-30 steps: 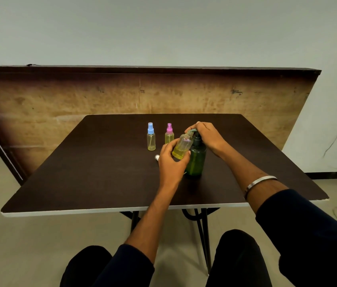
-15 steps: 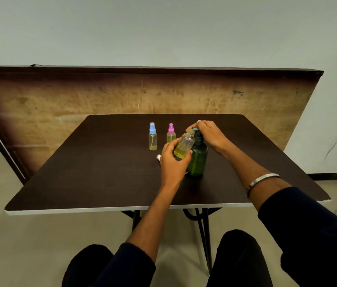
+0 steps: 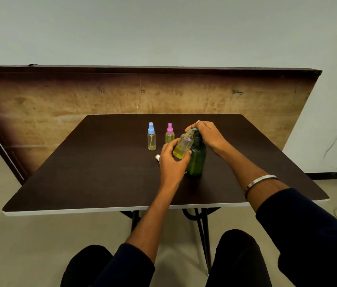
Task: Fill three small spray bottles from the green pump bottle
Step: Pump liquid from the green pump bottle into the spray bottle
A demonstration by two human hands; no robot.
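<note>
The green pump bottle (image 3: 197,160) stands upright near the middle of the dark table (image 3: 105,175). My right hand (image 3: 209,134) covers its pump head, fingers curled over the top. My left hand (image 3: 171,162) grips an uncapped small clear bottle (image 3: 183,145), tilted with its mouth up against the pump spout; yellow liquid fills its lower part. Two capped small spray bottles with yellow liquid stand behind: one with a blue cap (image 3: 151,136), one with a pink cap (image 3: 169,133). A small white cap piece (image 3: 157,157) lies on the table just left of my left hand.
A wooden board (image 3: 60,104) leans upright behind the table. The table's white front edge (image 3: 80,210) faces me, with black metal legs (image 3: 201,228) below and my knees under it. My right wrist wears a metal bangle (image 3: 259,181).
Almost nothing differs: both hands keep the same hold on the small bottle and the pump, with only a slight shift of the view.
</note>
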